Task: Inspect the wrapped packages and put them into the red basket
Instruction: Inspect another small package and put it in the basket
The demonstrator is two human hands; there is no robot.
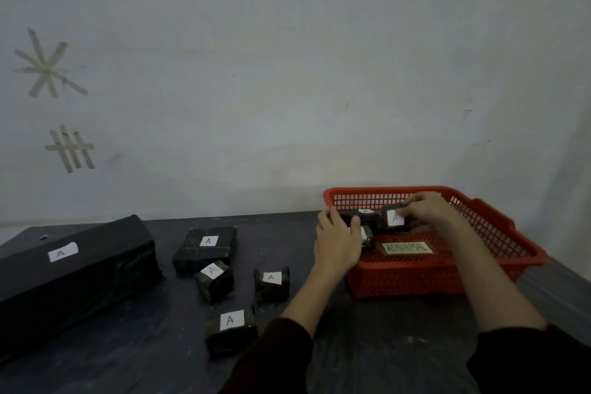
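Sleeves, dark, filled the bottom right of the frame, and bare forearms reached up from them toward the red basket at right of centre. Nearest the lower edge, a small wrapped package with an "A" label lay on the dark bench, with open bench to its left and below it. Above it sat two more small packages, a little apart, and behind them a flat larger package. A long black box ran along the left edge, close to the bench's back edge.

The left hand rested over the basket's near left corner, its fingers curled on a dark package inside; how firmly they gripped could not be told. The right hand was inside the basket, fingers pinched on a labelled package standing upright. Another package lay behind these. A green-lettered card lay on the basket floor, with clear floor to its right. The basket's far rim stood near the grey wall.
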